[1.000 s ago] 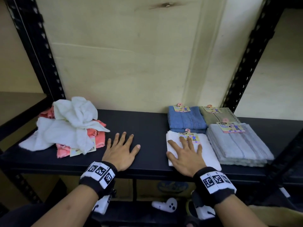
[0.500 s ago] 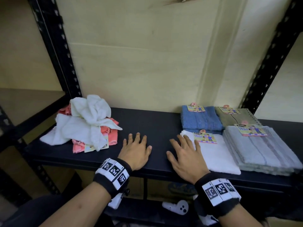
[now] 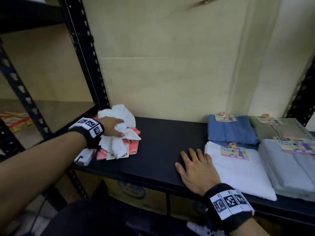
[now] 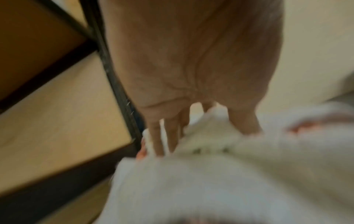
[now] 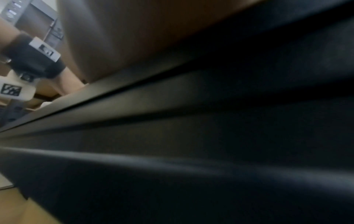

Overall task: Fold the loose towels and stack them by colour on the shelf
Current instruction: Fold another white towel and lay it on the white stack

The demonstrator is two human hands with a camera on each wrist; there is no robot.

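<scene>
left hand (image 3: 112,126) grips loose white towel (image 3: 124,116); right hand (image 3: 197,169) flat beside folded towel (image 3: 238,172) labelled "face towel" (image 3: 234,152).

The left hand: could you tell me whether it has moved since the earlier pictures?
Yes. The left hand left the bare shelf and went left onto the crumpled white towel, which it grips.

The flat black shelf board (image 3: 158,150) looks smooth and matt, and the perforated black upright posts (image 3: 88,62) look like painted metal. The crumpled white towel (image 3: 122,120) and the folded blue towel (image 3: 231,130) are soft, napped cloth. The printed paper labels (image 3: 234,152) have a slight sheen. The pale back panel (image 3: 170,65) looks like dull, unvarnished board.
</scene>
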